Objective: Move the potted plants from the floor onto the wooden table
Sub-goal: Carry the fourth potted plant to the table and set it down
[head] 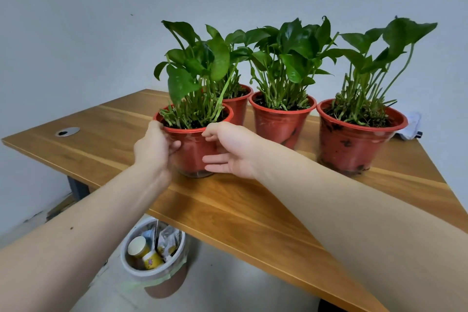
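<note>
Front pot [193, 152] sits on the table [228, 210] between both hands' fingers [174, 145].

1. Wooden table [253, 213]: wide bare strip along the near edge, room for my arms.
2. Left end bare too, save a metal grommet [67, 131] near the left corner.
3. Front pot [193, 145] stands between my left hand [154, 149] and right hand [231, 152].
4. Behind it, the back pot [236, 109] sits close; no gap there.
5. Middle pot [282, 119] and right pot [354, 139]: narrow gap between them, leaves overhang.
6. White cloth [411, 126] at the far right edge.
</note>
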Demonstrator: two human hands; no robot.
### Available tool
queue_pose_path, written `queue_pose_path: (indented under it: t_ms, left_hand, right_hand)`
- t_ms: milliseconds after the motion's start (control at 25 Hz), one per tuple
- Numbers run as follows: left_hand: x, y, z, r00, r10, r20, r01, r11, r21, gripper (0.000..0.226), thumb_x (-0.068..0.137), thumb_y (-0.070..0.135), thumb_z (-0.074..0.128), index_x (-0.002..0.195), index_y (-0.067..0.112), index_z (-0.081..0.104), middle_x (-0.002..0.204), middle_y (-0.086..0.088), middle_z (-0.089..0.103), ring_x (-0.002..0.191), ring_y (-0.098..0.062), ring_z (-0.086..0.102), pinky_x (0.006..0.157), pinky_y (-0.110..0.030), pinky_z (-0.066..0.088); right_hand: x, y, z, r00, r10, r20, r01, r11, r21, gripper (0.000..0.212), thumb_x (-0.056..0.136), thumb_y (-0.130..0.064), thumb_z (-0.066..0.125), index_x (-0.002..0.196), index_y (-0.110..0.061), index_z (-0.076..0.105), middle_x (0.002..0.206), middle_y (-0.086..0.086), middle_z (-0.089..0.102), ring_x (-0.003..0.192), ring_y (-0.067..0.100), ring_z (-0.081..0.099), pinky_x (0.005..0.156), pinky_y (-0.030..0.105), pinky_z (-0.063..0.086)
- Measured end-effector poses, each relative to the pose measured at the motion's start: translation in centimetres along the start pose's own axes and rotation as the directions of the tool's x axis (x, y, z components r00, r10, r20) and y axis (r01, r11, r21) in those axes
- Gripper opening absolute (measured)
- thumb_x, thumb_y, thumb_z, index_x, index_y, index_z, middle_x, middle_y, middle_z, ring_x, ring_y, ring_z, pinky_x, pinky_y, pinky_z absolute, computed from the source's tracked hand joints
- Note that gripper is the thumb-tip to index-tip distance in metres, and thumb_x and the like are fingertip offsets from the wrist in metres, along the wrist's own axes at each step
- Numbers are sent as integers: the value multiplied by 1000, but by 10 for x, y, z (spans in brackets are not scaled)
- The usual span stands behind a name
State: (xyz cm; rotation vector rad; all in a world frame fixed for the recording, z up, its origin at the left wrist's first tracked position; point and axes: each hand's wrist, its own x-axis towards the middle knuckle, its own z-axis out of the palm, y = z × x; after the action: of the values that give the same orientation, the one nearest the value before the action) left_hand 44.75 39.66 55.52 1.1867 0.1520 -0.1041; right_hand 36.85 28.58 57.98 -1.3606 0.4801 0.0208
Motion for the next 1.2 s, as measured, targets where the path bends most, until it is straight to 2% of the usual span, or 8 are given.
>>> queue_pose_path:
  t_ms: [120,240,480,680,880,1040,1120,1200]
  left_hand:
    - [-25,-20,2,996,-84,-21,86,992,89,28,96,26,40,72,19,51,64,2,50,56,-13,47,64,-30,51]
    - [-49,-33,17,979,-181,90,164,972,169,28,94,22,48,67,16,48,62,0,44,54,-14,43,61,-32,53]
    - [-93,-44,64,926,-168,338,44,937,346,20,86,17,65,68,18,55,60,3,42,51,-10,41,56,-27,51]
    - [-136,-57,103,864,-196,465,28,939,344,26,89,18,61,65,16,53,44,8,45,50,-10,40,60,-29,51]
    - [-167,-80,136,790,-265,553,-2,901,435,21,89,23,61,70,16,54,48,7,40,49,-10,42,55,-28,50]
    - [-200,-101,164,697,-317,643,-30,883,468,16,93,24,57,80,16,61,58,7,42,50,-9,41,56,-27,50]
    - [-217,-113,178,655,-338,676,-45,876,481,13,94,23,55,86,16,63,63,6,42,50,-9,40,55,-26,49]
    - [-231,-125,190,625,-360,693,-50,867,496,12,94,21,53,88,17,62,66,4,42,51,-10,40,54,-27,49]
  right_hand:
    - [-12,2,-17,999,-26,23,27,999,-31,43,92,-18,54,134,-10,48,124,11,55,101,30,67,86,41,56]
    - [-27,0,-41,997,-73,5,73,997,-33,29,93,-17,51,120,-8,53,119,14,64,98,27,69,85,40,56]
    - [-62,-3,-97,985,-148,-93,147,989,-23,12,91,-16,52,98,-11,60,102,9,73,89,21,70,82,38,56]
    - [-100,2,-149,965,-198,-174,209,977,47,14,91,-15,54,100,-11,63,91,3,75,82,16,70,79,35,56]
    - [-137,15,-195,924,-281,-260,285,958,-21,15,90,-20,66,101,-14,72,82,-2,73,69,6,66,77,28,54]
    - [-162,27,-228,889,-330,-319,338,941,-32,2,84,-20,75,84,-19,74,73,-3,70,64,5,63,70,23,53]
    - [-171,32,-245,867,-329,-374,345,938,-23,10,85,-23,74,76,-20,70,66,-5,66,62,6,61,69,24,52]
    - [-181,37,-258,847,-302,-438,337,942,2,15,90,-27,68,78,-18,68,60,-5,60,62,8,59,70,25,51]
